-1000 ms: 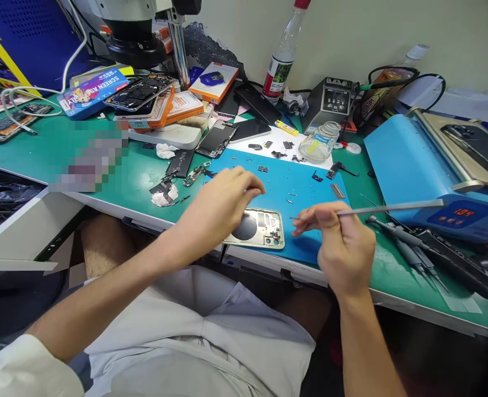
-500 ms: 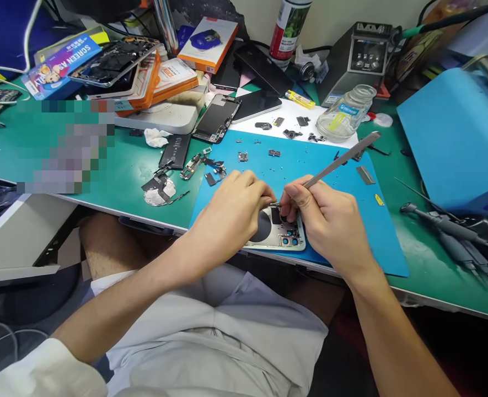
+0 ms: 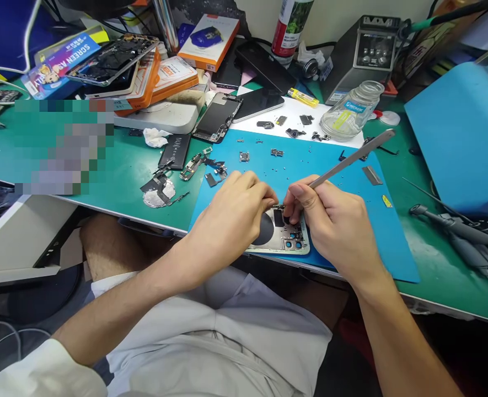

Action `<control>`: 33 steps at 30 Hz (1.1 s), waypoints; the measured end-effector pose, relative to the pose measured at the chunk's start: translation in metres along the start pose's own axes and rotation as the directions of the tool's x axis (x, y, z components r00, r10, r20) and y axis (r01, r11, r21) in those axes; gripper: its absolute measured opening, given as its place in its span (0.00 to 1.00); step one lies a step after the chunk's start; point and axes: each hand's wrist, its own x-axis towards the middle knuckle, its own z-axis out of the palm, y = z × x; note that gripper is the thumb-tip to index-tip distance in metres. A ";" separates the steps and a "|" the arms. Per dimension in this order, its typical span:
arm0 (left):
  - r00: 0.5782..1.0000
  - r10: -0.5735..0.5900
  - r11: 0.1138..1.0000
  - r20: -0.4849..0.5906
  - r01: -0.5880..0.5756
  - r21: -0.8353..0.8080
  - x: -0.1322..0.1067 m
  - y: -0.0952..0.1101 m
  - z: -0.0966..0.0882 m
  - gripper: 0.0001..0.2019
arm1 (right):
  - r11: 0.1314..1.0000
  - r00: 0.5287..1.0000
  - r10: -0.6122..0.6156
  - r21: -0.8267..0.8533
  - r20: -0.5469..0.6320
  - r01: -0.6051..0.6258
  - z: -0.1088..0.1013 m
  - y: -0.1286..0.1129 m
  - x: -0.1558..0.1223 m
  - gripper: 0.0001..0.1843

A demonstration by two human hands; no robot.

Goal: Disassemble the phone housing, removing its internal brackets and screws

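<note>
A stripped phone housing [image 3: 277,241] lies on the blue mat near the table's front edge, its blue-tinted camera openings at the lower right. My left hand [image 3: 237,215] covers the left part of the housing, fingers curled closed at its far edge; the fingertips are partly hidden. In my right hand [image 3: 330,220] is a pair of grey metal tweezers [image 3: 351,160], the broad end pointing up and right. Their tips are hidden behind my fingers, low over the upper right of the housing. A dark part shows beside those fingers, too small to name.
Small phone parts and screws are spread over the blue mat [image 3: 264,176] and white paper [image 3: 254,138]. A glass jar [image 3: 347,124] stands behind. Left are a battery [image 3: 175,151], a screen [image 3: 216,118] and stacked boxes [image 3: 173,77]. Screwdrivers [image 3: 454,229] and a blue box [image 3: 450,138] lie right.
The view has shifted slightly, so things on the right appear farther right. Both hands keep nearly the same pose at the housing, the tweezers still held.
</note>
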 end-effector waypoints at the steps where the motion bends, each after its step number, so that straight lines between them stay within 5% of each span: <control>1: 1.000 -0.002 1.000 -0.003 0.002 -0.010 0.000 0.001 -0.001 0.09 | 1.000 1.000 0.005 0.013 -0.002 -0.005 0.000 0.000 0.000 0.21; 10: 0.995 -0.075 0.984 -0.070 0.062 -0.169 0.001 0.005 -0.008 0.09 | 0.979 0.967 -0.202 -0.053 -0.152 0.197 -0.003 0.001 -0.012 0.14; 18: 0.998 -0.029 0.989 -0.050 0.021 -0.147 -0.001 0.003 -0.006 0.07 | 0.964 0.961 -0.263 -0.070 -0.083 0.257 -0.003 0.005 -0.008 0.11; 29: 0.999 -0.012 0.994 -0.045 0.007 -0.109 -0.001 0.001 -0.004 0.07 | 0.995 0.996 0.000 0.095 -0.086 0.008 -0.002 0.001 -0.002 0.19; 33: 1.000 0.006 1.000 -0.014 -0.006 -0.030 -0.002 -0.002 0.000 0.10 | 0.984 0.993 0.114 0.132 0.023 -0.116 -0.006 0.001 0.011 0.25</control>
